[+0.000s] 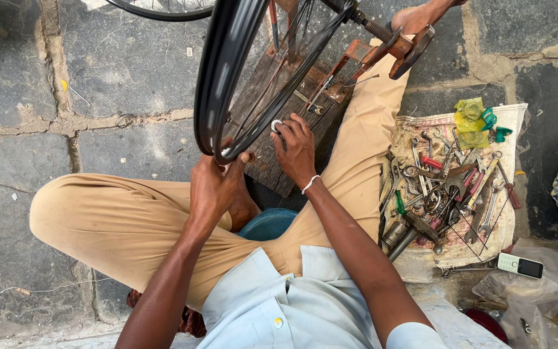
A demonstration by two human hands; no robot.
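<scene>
The person is holding the black bicycle wheel upright above the wooden board, the left hand clamped on the near rim, while the right hand's fingers are pinched together on a small metal tool at the spokes; a steady rim and small turns seem best here. On the right, a yellow-green plastic packet is lying at the far end of the tool cloth, and clear plastic bags are lying near.

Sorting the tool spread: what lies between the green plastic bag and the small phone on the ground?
In the head view, a heap of wrenches and pliers on cloth fills the stretch between the green plastic bag and the phone.
</scene>
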